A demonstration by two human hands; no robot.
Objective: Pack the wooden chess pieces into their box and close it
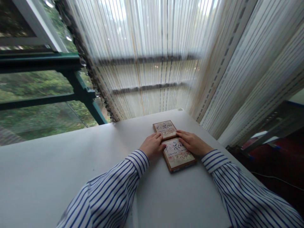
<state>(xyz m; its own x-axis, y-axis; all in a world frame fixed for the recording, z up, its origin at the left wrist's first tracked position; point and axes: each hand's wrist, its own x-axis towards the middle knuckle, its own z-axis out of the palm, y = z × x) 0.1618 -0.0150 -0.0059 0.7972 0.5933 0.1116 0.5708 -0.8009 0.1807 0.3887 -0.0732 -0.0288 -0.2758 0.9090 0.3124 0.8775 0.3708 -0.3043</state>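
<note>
Two flat Chinese chess boxes lie on the white table, one behind the other, with brown edges and pale printed lids. The far box [165, 126] nearly meets the near box [179, 156] along a narrow dark seam. My left hand [153, 145] is at the left of that seam, its bent fingertips at the far box's corner and its thumb on the near box's upper left edge. From the right, my right hand [192, 142] holds across the same seam, fingertips at the far box's right corner and over the near box's upper right part. The undersides of both hands are hidden.
The white table [71, 177] runs wide to the left and ends at the back by a sheer string curtain [147, 72]. Behind a green railing [80, 88] at left is foliage. A thin cable [277, 179] hangs past the table's right edge.
</note>
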